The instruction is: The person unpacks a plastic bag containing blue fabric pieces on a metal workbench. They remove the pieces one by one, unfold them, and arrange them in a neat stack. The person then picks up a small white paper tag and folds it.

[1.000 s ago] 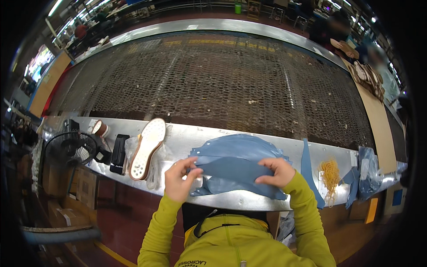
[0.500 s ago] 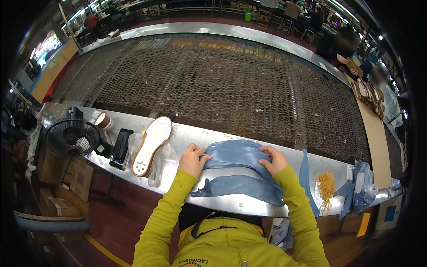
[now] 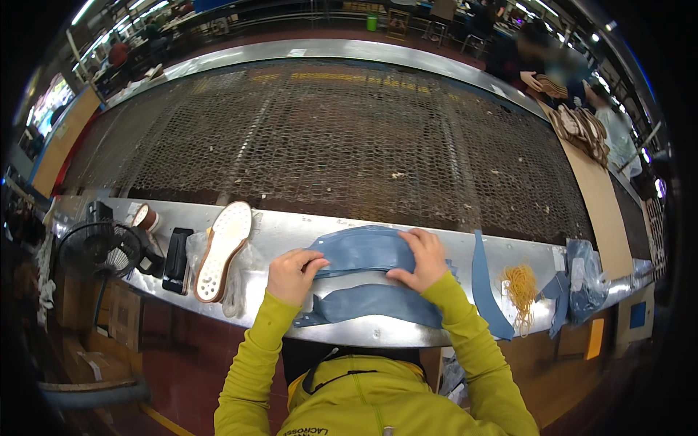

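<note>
A: What's different in your hands from a second ago?

B: Then, you had a single blue piece stretched between them, in front of the fanned pile. Now your left hand (image 3: pixel 291 275) and right hand (image 3: pixel 423 260) are at the two ends of the upper stack (image 3: pixel 361 249), at twelve o'clock from you, so you seem to be handling the layers as a group.

A: How are you gripping it?

B: Your left thumb and fingertips pinch the stack's edge, around its eight o'clock. Your right thumb and fingers are spread across its three o'clock end (how hard they press doesn't show).

A: And the other blue pieces?

B: The lower stack (image 3: pixel 382 304) lies closer to you, also at twelve, with a strip of bare metal table (image 3: pixel 276 225) between the two. A separate curved strip (image 3: pixel 486 291) lies at two o'clock, just short of the tangled yellow bands (image 3: pixel 520 287).

A: What's the material like?

B: Smooth, leather-like and softly shiny, cut in long crescents; your layers look thin and bendy, likely to slide over each other. The shoe sole (image 3: pixel 224 251) at your ten o'clock looks stiffer, white and dotted, with a brown rim.
</note>
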`<state>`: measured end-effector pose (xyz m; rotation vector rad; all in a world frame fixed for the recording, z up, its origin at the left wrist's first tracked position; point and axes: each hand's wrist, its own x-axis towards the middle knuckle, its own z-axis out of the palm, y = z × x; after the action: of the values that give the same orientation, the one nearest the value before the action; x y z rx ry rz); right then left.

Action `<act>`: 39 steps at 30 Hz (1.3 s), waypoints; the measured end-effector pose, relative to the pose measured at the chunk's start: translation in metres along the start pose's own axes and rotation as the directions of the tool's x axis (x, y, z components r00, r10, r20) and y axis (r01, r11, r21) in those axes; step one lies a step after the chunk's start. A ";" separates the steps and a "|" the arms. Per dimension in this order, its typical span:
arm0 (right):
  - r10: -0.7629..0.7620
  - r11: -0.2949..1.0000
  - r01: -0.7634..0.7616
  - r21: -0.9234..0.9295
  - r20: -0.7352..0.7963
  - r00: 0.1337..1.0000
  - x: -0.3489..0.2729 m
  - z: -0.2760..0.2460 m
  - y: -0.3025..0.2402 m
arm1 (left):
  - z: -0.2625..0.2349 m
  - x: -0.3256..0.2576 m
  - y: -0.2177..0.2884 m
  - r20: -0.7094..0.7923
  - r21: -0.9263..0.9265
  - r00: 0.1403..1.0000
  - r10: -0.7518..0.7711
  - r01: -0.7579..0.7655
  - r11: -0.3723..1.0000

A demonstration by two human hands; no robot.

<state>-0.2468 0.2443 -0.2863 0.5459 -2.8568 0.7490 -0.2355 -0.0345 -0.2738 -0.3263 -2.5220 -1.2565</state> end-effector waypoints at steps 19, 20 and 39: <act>0.100 0.993 -0.107 0.051 0.129 0.987 -0.040 -0.058 -0.015 | -0.001 -0.032 0.008 0.134 -0.239 0.991 0.020 0.013 0.971; 0.114 0.992 -0.122 0.035 0.175 0.978 -0.045 -0.061 -0.016 | 0.000 -0.037 0.000 0.191 -0.226 0.981 -0.040 0.084 0.971; 0.081 0.985 -0.127 0.113 0.341 0.937 -0.066 -0.011 0.000 | 0.010 -0.113 -0.033 0.159 0.237 0.971 -0.179 0.138 0.962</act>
<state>-0.1856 0.2700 -0.2910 0.5946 -3.1872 0.9547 -0.1432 -0.0536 -0.3456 -0.1948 -2.8621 -1.0199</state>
